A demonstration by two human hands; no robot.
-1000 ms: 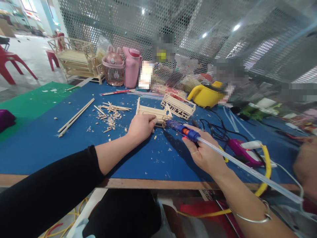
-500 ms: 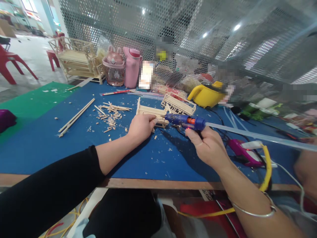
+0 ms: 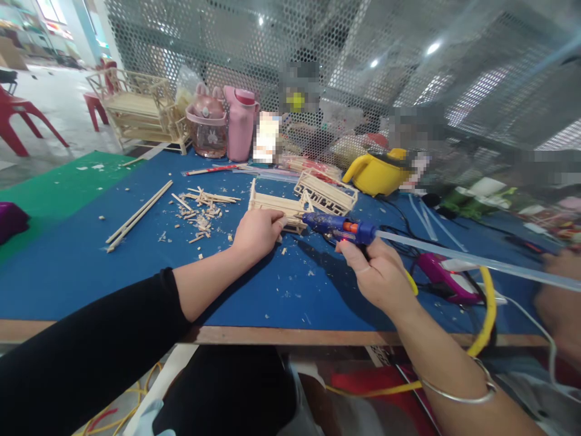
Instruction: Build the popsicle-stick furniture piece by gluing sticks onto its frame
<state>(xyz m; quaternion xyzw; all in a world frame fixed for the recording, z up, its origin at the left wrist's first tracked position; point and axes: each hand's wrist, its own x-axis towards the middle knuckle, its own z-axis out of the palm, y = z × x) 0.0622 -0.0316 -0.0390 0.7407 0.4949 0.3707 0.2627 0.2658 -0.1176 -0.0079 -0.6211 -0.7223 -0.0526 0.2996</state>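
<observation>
My left hand (image 3: 261, 231) is closed on the near side of a small wooden stick frame (image 3: 278, 204), which rests on the blue table. Part of the frame is hidden behind the fingers. My right hand (image 3: 379, 269) grips a blue hot glue gun (image 3: 333, 225), its nozzle pointing left at the frame's right end, close to my left fingertips. I cannot tell if the nozzle touches the wood. A long clear glue stick (image 3: 458, 248) runs out of the gun's back. Just behind lies a second small stick frame (image 3: 327, 191).
Cut stick scraps (image 3: 202, 212) and two long sticks (image 3: 140, 215) lie to the left. Pink bottles (image 3: 241, 124), a lit phone (image 3: 266, 138) and a yellow container (image 3: 379, 172) stand behind. At right are a purple power strip (image 3: 447, 278), cables and another person's blurred hand (image 3: 563, 303).
The glue gun and my right hand have shifted very slightly, with the nozzle staying by the frame's right end. My left hand keeps its place. The other person's hand at right has moved.
</observation>
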